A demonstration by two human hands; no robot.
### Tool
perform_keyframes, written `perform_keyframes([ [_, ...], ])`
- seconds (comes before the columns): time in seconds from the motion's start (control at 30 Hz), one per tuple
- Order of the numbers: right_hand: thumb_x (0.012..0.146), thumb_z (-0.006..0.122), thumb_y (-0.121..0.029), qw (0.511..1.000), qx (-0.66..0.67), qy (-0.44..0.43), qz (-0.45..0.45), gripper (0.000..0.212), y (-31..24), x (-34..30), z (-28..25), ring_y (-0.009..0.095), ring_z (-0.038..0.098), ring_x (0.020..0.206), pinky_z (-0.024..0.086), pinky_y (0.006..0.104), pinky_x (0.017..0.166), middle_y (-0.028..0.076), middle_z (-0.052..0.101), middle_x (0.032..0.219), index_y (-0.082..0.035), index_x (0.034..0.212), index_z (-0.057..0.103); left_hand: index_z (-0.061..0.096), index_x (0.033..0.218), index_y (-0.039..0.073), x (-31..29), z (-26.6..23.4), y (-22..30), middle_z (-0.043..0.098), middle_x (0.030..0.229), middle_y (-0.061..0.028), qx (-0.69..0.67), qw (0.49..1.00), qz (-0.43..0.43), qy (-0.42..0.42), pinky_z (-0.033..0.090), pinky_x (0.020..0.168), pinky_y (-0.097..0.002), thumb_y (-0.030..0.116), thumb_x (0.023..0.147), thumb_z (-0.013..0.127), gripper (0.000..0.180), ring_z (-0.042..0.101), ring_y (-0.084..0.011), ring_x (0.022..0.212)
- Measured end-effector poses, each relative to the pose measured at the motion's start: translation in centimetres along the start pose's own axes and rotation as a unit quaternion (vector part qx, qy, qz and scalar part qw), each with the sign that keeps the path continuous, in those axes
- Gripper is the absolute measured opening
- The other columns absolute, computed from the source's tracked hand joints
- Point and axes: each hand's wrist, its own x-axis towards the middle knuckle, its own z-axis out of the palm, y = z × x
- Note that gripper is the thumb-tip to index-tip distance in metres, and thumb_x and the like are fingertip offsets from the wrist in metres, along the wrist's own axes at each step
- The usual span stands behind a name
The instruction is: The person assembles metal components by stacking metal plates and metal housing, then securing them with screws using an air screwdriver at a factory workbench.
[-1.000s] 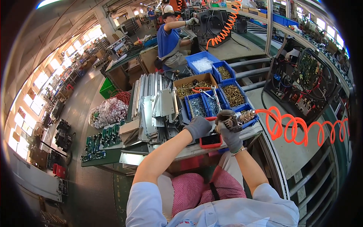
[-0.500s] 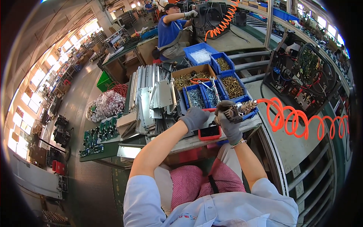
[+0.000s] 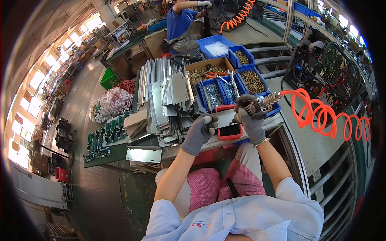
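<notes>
My right hand (image 3: 251, 122), in a grey glove, is closed around a pneumatic screwdriver (image 3: 255, 108) whose coupling joins an orange coiled hose (image 3: 307, 110). The tool's tip points left, toward a flat light-grey metal plate (image 3: 225, 117). At the plate's left end my gloved left hand (image 3: 200, 133) has its fingers curled and seems to grip it, though the contact is partly hidden. Below the plate lies a red bin (image 3: 230, 137) with dark small parts inside. Blue bins of silvery screws (image 3: 213, 96) stand just beyond my hands.
Stacked sheet-metal pieces (image 3: 161, 96) crowd the bench left of the bins. A wrench (image 3: 233, 83) lies across the blue bins. Brass-coloured fasteners (image 3: 252, 82) fill a bin at right. Green circuit boards (image 3: 106, 136) lie at far left. A co-worker (image 3: 181, 26) works beyond the bench.
My left hand has turned so its curled fingertips show, drawing back left from over the red bin and uncovering the plate. The right hand keeps the screwdriver. The whole view has shifted slightly.
</notes>
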Motion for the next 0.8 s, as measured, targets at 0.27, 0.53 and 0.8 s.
perform_keyframes([
  [0.27,0.078,0.052,-0.003,0.989,0.133,-0.001,-0.063,0.032,-2.0,0.3,4.1,0.018,0.062,0.081,0.054,0.0313,0.072,0.011,0.062,0.092,-0.002,0.109,0.055,0.053,0.118,0.000,-1.4,-2.5,0.3,0.060,0.095,-0.0108,-0.041,0.998,0.041,0.025,0.052,0.062,-0.0239,0.002,0.090,0.053,0.027,0.060,-0.0157,0.078],
  [0.53,0.080,0.052,-0.004,0.981,0.177,-0.019,-0.072,0.033,-0.5,0.2,7.2,0.023,0.064,0.083,0.055,0.0424,0.080,0.014,0.060,0.103,0.000,0.113,0.052,0.055,0.099,0.003,-0.9,-3.5,0.4,0.058,0.083,-0.0043,-0.077,0.994,0.005,0.083,0.043,0.049,-0.0191,0.027,0.092,0.061,0.025,0.052,-0.0092,0.064],
  [0.8,0.079,0.050,-0.003,0.983,0.167,-0.010,-0.073,0.034,-0.2,-0.4,7.2,0.020,0.064,0.083,0.056,0.0410,0.080,0.011,0.060,0.103,-0.002,0.114,0.053,0.053,0.095,0.004,-1.0,-2.9,0.1,0.053,0.080,-0.0031,-0.034,0.989,-0.011,0.143,0.039,0.045,-0.0179,0.031,0.091,0.061,0.028,0.049,-0.0097,0.063],
])
